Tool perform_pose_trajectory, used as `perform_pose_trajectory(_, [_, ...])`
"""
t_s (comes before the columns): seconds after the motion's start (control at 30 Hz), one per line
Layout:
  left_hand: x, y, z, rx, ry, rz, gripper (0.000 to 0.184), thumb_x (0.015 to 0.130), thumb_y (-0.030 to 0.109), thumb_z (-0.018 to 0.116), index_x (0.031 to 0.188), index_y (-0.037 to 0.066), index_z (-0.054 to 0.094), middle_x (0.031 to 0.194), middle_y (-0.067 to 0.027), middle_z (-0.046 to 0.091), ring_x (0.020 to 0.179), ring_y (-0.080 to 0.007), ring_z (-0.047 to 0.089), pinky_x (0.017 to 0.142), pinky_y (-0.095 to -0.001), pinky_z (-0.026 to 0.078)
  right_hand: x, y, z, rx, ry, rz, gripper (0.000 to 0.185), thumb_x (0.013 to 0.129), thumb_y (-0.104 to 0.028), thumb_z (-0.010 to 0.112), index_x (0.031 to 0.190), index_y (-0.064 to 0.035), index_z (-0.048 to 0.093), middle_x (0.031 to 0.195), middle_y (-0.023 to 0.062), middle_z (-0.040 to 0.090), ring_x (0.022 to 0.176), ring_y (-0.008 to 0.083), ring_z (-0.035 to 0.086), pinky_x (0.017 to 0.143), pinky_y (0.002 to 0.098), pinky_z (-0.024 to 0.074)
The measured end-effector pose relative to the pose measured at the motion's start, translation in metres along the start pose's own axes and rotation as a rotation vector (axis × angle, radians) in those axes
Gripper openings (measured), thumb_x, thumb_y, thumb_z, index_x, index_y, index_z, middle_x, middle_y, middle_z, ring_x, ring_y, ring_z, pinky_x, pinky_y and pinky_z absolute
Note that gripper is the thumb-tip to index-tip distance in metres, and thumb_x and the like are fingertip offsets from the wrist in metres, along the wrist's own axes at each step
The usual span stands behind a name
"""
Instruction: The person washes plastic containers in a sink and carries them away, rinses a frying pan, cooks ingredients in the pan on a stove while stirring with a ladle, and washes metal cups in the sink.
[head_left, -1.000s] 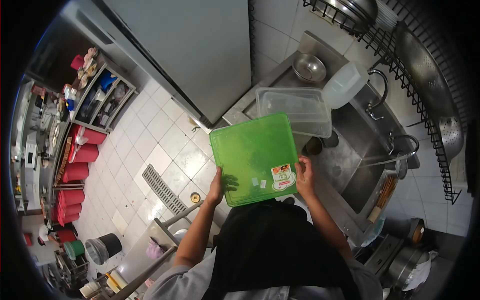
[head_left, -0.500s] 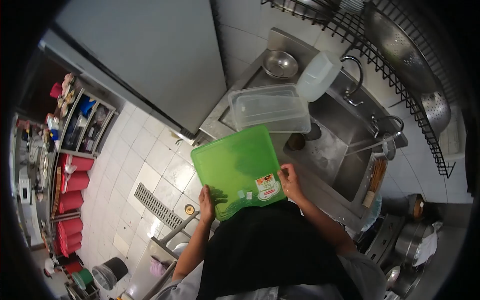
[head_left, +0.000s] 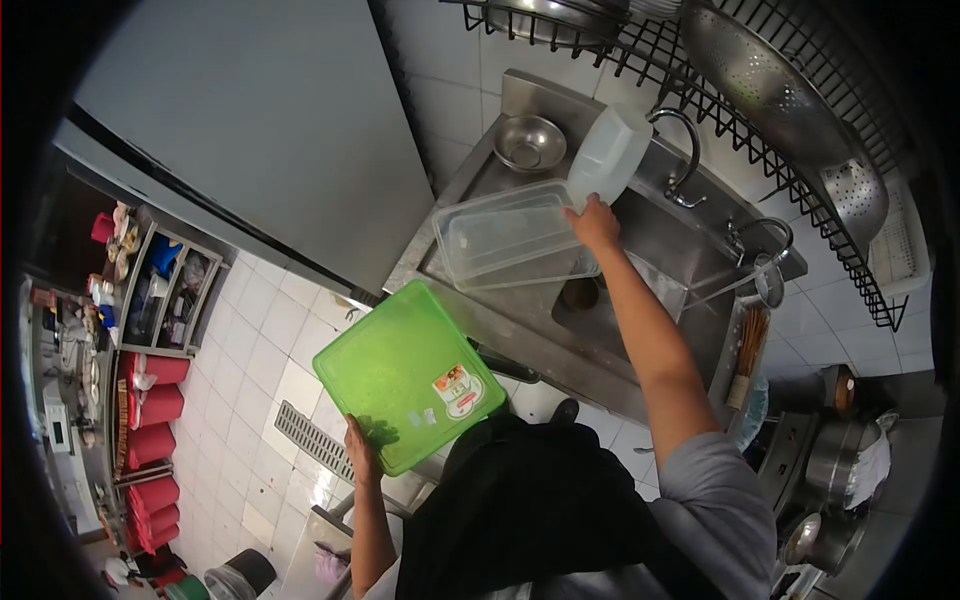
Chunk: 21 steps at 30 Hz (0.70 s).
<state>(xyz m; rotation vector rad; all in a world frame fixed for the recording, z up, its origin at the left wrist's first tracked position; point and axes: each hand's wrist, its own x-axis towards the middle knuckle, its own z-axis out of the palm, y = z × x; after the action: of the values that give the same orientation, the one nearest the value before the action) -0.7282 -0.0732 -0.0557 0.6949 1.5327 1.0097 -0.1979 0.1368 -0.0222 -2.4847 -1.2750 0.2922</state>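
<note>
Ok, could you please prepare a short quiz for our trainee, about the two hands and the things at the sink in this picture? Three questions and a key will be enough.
1. True or false: the left hand holds the green plastic lid.
2. Where does the steel bowl beside the clear plastic container stand?
a) on the floor tiles
b) on the drainboard
c) on the wire rack
3. Which hand is nearer to the clear plastic container?

Key: 1. True. 2. b. 3. The right hand.
</note>
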Motion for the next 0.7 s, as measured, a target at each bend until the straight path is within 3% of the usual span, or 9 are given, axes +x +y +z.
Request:
perform_pose_trajectory(0.1, [-0.002, -0.003, 0.000, 0.055, 0.021, 0.017, 0.063, 0.098, 0.053, 0.033, 0.105, -0.005, 0.055, 0.086, -0.0165, 0.062, 0.070, -0.0254, 0.064, 0.062, -0.0360, 0.055, -0.015, 0.009, 0.011, 0.040, -0.060, -0.054, 0.067, 0.078, -0.045, 0.070, 0.120, 0.0028, 0.048, 0.111, 0.0245, 0.060, 0.103, 0.0388, 0.060, 0.084, 0.0474, 0.0489])
perform_pose_trajectory(0.2, [0.004, 0.000, 0.006, -0.010, 0.007, -0.013, 0.064, 0.099, 0.053, 0.033, 0.107, -0.006, 0.055, 0.087, -0.0165, 0.063, 0.071, -0.0254, 0.065, 0.062, -0.0357, 0.055, -0.015, 0.019, 0.027, 0.113, 0.012, -0.147, 0.069, 0.079, -0.041, 0.070, 0.127, 0.0026, 0.045, 0.107, 0.0219, 0.062, 0.098, 0.0322, 0.063, 0.079, 0.0404, 0.0515])
perform_pose_trajectory(0.27, [0.004, 0.005, 0.008, -0.028, 0.037, -0.009, 0.065, 0.098, 0.054, 0.032, 0.108, -0.006, 0.055, 0.088, -0.0167, 0.063, 0.071, -0.0257, 0.065, 0.063, -0.0360, 0.055, -0.015, 0.023, 0.014, 0.789, -0.313, 0.013, 0.060, 0.084, -0.028, 0.066, 0.131, 0.0021, 0.044, 0.104, 0.0168, 0.064, 0.093, 0.0237, 0.063, 0.078, 0.0334, 0.0515])
perform_pose_trajectory(0.4, [0.016, 0.002, -0.003, -0.048, 0.039, 0.000, 0.066, 0.098, 0.054, 0.032, 0.108, -0.007, 0.055, 0.088, -0.0169, 0.063, 0.071, -0.0256, 0.065, 0.063, -0.0357, 0.055, -0.040, 0.029, -0.055, 0.965, -0.526, 0.081, 0.046, 0.087, -0.013, 0.058, 0.130, -0.0005, 0.048, 0.098, 0.0131, 0.065, 0.085, 0.0180, 0.063, 0.074, 0.0297, 0.0521])
perform_pose_trajectory(0.47, [0.018, 0.005, -0.001, -0.034, 0.062, 0.010, 0.067, 0.098, 0.055, 0.031, 0.107, -0.007, 0.056, 0.088, -0.0171, 0.063, 0.071, -0.0256, 0.065, 0.064, -0.0356, 0.055, -0.043, 0.043, -0.075, 1.509, -0.814, 0.107, 0.039, 0.087, -0.005, 0.052, 0.126, -0.0038, 0.053, 0.097, 0.0136, 0.065, 0.081, 0.0198, 0.064, 0.070, 0.0334, 0.0539])
perform_pose_trajectory(0.6, [0.020, 0.014, 0.004, -0.005, 0.124, 0.005, 0.069, 0.098, 0.056, 0.030, 0.106, -0.007, 0.057, 0.088, -0.0172, 0.064, 0.071, -0.0258, 0.065, 0.064, -0.0351, 0.054, -0.054, 0.041, -0.082, 1.429, -0.782, -0.055, 0.038, 0.088, -0.005, 0.054, 0.125, -0.0048, 0.055, 0.096, 0.0121, 0.065, 0.083, 0.0188, 0.065, 0.069, 0.0334, 0.0553])
perform_pose_trajectory(0.67, [0.024, 0.011, 0.002, 0.002, 0.140, 0.032, 0.070, 0.098, 0.057, 0.029, 0.105, -0.007, 0.057, 0.088, -0.0175, 0.064, 0.071, -0.0261, 0.064, 0.065, -0.0351, 0.054, -0.050, 0.045, -0.066, 0.988, -0.427, -0.266, 0.031, 0.087, -0.006, 0.056, 0.118, -0.0041, 0.059, 0.097, 0.0150, 0.065, 0.088, 0.0238, 0.065, 0.075, 0.0351, 0.0533])
perform_pose_trajectory(0.7, [0.025, 0.011, 0.001, 0.007, 0.136, 0.030, 0.070, 0.098, 0.057, 0.029, 0.105, -0.007, 0.057, 0.088, -0.0175, 0.064, 0.071, -0.0261, 0.064, 0.065, -0.0351, 0.054, -0.051, 0.040, -0.066, 0.989, -0.424, -0.259, 0.031, 0.087, -0.006, 0.056, 0.118, -0.0041, 0.059, 0.097, 0.0150, 0.065, 0.088, 0.0238, 0.065, 0.075, 0.0351, 0.0533])
